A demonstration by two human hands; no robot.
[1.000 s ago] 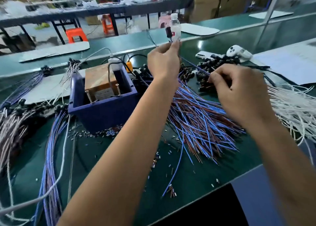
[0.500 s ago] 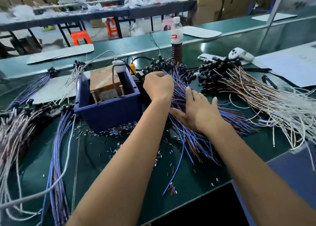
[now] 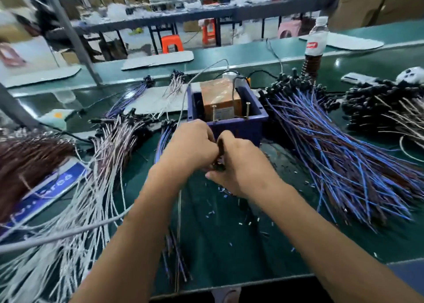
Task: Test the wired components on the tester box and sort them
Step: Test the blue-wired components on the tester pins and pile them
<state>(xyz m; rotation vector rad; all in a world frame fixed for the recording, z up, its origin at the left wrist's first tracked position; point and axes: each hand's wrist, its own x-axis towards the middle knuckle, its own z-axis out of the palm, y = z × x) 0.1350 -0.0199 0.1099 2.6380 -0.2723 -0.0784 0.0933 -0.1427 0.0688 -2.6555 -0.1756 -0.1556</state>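
Both hands, left and right, are curling together around a small dark component. They are meeting just in front of the blue tester box.

Green bench under wire bundles, tester box

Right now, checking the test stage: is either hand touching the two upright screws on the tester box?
No: both the left hand and the right hand are together in front of the blue bin, below the screws.

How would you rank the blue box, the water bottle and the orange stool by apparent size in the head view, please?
1. blue box
2. water bottle
3. orange stool
The stool stands much farther away, so its true size is unsure.
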